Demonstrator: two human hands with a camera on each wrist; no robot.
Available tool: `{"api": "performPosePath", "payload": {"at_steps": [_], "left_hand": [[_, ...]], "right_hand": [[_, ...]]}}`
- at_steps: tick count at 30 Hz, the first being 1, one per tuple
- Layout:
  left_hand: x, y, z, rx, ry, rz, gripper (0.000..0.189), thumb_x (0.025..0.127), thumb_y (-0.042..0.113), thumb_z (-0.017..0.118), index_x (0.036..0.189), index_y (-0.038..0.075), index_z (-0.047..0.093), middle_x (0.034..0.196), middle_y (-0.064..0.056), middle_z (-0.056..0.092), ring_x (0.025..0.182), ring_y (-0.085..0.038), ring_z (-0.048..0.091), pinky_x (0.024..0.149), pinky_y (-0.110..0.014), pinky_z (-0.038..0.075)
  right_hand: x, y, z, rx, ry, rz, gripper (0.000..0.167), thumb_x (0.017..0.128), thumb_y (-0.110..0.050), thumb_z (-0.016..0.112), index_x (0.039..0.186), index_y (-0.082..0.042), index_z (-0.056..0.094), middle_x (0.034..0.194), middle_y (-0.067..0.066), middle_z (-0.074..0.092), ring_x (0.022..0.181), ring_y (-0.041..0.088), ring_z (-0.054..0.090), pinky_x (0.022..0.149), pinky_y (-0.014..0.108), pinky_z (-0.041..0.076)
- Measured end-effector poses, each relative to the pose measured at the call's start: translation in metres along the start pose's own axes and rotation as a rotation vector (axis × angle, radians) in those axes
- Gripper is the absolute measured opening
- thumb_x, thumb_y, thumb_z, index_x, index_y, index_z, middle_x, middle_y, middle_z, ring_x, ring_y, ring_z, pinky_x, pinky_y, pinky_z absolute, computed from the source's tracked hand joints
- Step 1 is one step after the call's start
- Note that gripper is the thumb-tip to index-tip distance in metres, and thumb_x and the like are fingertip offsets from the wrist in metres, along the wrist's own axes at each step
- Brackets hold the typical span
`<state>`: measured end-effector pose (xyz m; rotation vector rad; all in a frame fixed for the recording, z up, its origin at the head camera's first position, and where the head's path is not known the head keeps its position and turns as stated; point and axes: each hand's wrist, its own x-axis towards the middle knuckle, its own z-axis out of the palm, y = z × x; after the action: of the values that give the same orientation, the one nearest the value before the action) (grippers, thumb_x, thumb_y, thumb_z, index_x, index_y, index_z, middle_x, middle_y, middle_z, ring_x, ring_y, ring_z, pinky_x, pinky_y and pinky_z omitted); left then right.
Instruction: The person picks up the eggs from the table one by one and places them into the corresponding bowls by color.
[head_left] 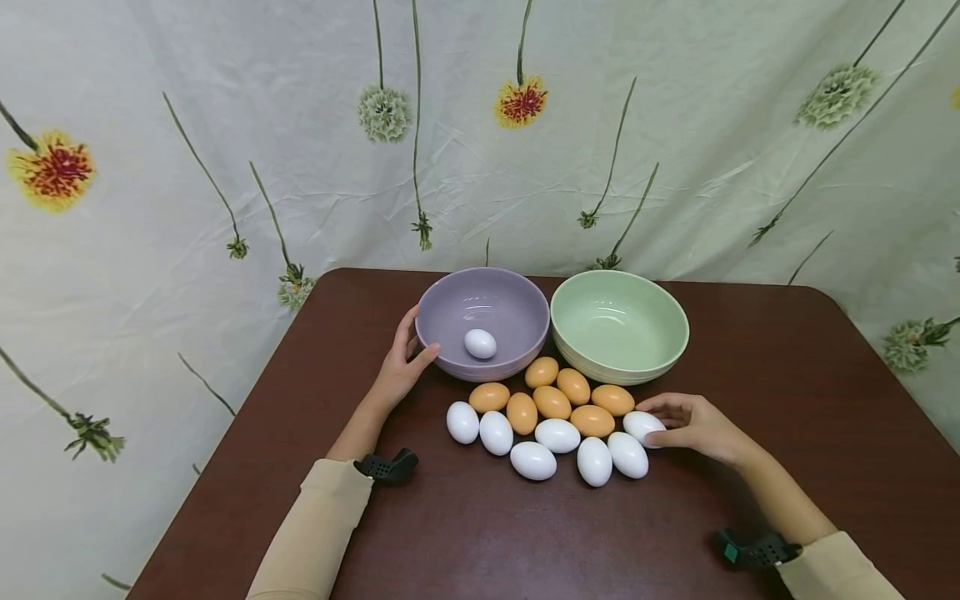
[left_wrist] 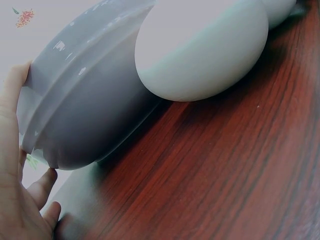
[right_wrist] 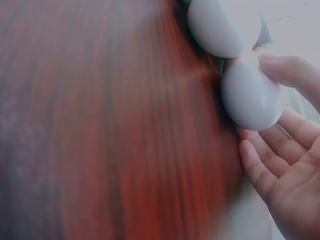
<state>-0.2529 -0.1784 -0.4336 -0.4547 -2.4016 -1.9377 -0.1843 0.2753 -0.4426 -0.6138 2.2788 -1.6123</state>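
Observation:
My left hand (head_left: 396,367) holds the left side of a purple bowl (head_left: 517,317), thumb at the rim and fingers against the outer wall. One white egg (head_left: 480,343) lies inside that bowl. At the right end of a group of eggs, my right hand (head_left: 697,427) has its thumb and fingers around a white egg (head_left: 642,427), which is still among the others. In the right wrist view this egg (right_wrist: 252,95) sits between thumb and fingers, beside another white egg (right_wrist: 222,27). The left wrist view has a large white egg (left_wrist: 200,55) in front of the bowl (left_wrist: 95,110).
A green bowl (head_left: 619,321) stands right beside the purple one. Several brown eggs (head_left: 552,402) lie in front of the bowls, with several white eggs (head_left: 533,461) nearer me. All rest on a dark wooden table (head_left: 480,533). A flowered cloth (head_left: 315,125) hangs behind.

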Motion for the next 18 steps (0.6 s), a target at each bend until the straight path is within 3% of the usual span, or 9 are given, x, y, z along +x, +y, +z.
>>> {"api": "performPosePath", "payload": {"at_steps": [8,18], "left_hand": [[-0.0007,0.0010,-0.0002,0.007,-0.004,0.000,0.073,0.097,0.009,0.056,0.156,0.007,0.012,0.161,-0.016,0.005,0.143,-0.044,0.018,0.110,-0.057,0.025],[-0.0010,0.0020,0.0001,0.006,-0.006,-0.003,0.074,0.097,0.009,0.056,0.156,0.008,0.012,0.161,-0.015,0.005,0.142,-0.044,0.018,0.109,-0.057,0.028]], "right_hand": [[-0.0002,0.0014,0.0007,0.008,-0.004,-0.017,0.039,0.082,0.003,0.074,0.117,0.014,0.060,0.106,0.009,0.068,0.093,0.009,0.064,0.075,0.024,0.054],[0.0013,-0.0023,-0.0008,-0.012,0.021,0.034,0.038,0.082,0.000,0.075,0.115,0.013,0.062,0.103,0.008,0.070,0.091,0.010,0.065,0.074,0.025,0.053]]}}
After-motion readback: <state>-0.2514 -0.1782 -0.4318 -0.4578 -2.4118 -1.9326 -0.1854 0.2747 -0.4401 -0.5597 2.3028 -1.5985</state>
